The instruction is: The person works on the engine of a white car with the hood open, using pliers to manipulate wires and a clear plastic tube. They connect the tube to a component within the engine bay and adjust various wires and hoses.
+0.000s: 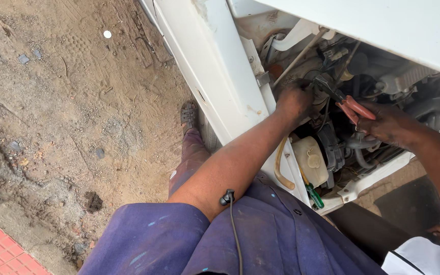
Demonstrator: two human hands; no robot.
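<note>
1. Left hand (294,99) is buried among hoses in the engine bay (383,81); its grip is hidden.
2. Right hand (388,124) is closed around red-handled pliers (339,97), whose nose sits just beside the left.
3. A white tank (311,160) and green screwdriver (314,196) lie below.

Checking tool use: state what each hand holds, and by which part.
The right hand grips red-handled metal pliers by the handles. The left hand reaches into the engine bay; its hold cannot be told.

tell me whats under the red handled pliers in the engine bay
Under the red handled pliers, dark hoses and a whitish reservoir tank show. The left hand covers whatever the plier tips grip.
</note>
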